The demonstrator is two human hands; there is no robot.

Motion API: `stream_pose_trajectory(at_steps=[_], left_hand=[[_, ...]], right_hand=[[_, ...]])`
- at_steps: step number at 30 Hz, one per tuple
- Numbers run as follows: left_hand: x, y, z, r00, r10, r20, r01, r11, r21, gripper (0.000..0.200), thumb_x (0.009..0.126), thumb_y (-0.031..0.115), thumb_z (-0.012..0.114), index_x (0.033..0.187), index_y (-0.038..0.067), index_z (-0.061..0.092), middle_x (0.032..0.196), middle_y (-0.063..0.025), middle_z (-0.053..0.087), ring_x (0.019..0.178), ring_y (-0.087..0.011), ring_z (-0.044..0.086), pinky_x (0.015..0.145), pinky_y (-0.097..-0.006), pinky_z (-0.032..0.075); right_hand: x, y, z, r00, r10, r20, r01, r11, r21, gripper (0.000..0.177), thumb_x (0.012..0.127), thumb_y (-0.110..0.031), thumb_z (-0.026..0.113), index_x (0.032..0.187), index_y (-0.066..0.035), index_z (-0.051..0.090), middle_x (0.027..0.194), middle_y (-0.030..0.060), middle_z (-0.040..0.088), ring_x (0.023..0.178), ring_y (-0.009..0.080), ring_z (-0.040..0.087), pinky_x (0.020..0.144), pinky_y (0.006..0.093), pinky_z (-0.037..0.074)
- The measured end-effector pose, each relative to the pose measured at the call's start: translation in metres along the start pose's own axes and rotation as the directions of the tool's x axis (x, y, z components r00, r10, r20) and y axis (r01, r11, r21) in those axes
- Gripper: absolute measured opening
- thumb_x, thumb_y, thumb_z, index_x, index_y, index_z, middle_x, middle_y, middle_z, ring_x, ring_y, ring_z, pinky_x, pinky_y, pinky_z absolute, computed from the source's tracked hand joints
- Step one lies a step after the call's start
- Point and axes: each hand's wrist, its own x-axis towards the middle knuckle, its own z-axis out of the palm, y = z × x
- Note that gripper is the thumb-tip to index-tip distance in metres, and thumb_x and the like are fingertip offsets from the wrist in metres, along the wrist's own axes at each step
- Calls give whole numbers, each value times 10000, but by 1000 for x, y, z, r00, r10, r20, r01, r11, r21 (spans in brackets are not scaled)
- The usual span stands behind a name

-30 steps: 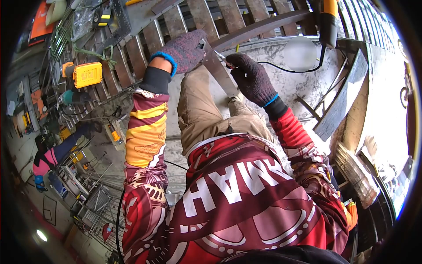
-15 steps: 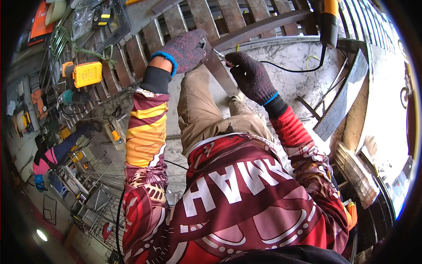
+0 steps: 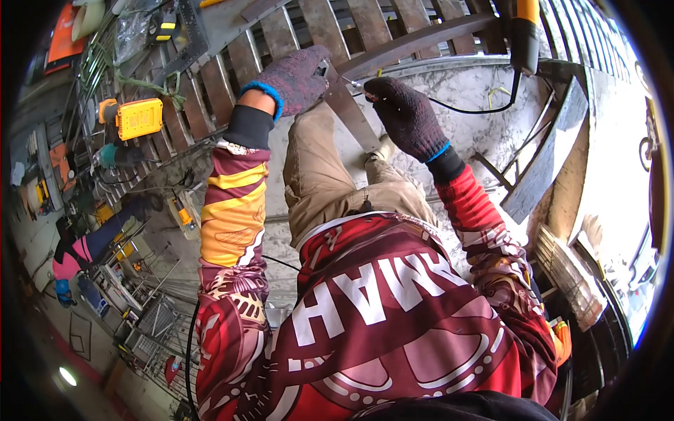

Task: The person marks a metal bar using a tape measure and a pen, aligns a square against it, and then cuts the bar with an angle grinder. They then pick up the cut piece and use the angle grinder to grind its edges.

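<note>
My left hand (image 3: 291,83), in a dark knitted glove with a blue cuff, is closed around a small grey metal piece (image 3: 323,71) at the corner where two flat steel bars meet. One steel bar (image 3: 421,46) runs right across the slatted bench; the other steel bar (image 3: 352,118) slants down toward my leg. My right hand (image 3: 407,118), gloved the same way, pinches a thin pen-like tool (image 3: 356,85) with a pale section, its slim tip pointing at that corner. Most of the tool is hidden by the fingers.
A slatted metal bench (image 3: 242,59) spans the top. An orange-and-black power tool (image 3: 525,35) with a black cable stands at right. A yellow case (image 3: 140,118) and a black square ruler (image 3: 189,42) are at left. Another person (image 3: 81,249) works at far left.
My right hand has shifted slightly right and down, drawing the thin tool a little away from the corner. The left hand and bars stay in place.
</note>
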Motion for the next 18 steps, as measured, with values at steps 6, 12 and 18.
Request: stream_pose_trajectory(at_steps=[6, 12, 18], left_hand=[[0, 3, -1, 999, -43, 14, 44, 997, -65, 472, 916, 229, 687, 1344, 79, 558, 1324, -216, 612, 1242, -423, 593, 1051, -457, 484], [0, 5, -3, 1000, -12, 20, 12, 1000, -26, 487, 923, 238, 684, 1359, 62, 558, 1426, -205, 573, 1311, -410, 562, 1109, -444, 460], [0, 3, -2, 999, -41, 28, 41, 999, 3, 509, 927, 247, 681, 1384, 62, 554, 1490, -193, 539, 1363, -401, 532, 1144, -439, 440]], right_hand=[[-2, 3, 6, 1000, 2, -12, -2, 1000, -29, 281, 959, 11, 636, 1239, -5, 665, 1090, 156, 731, 1005, 229, 723, 877, 351, 565], [-2, 3, 7, 1000, 18, -24, -17, 1000, 13, 278, 956, 22, 630, 1229, -7, 667, 1100, 154, 727, 1014, 235, 722, 892, 355, 564], [-2, 4, 4, 1000, -8, -17, 7, 999, -47, 275, 960, 16, 636, 1232, -9, 665, 1104, 154, 727, 1019, 230, 721, 892, 346, 561]])
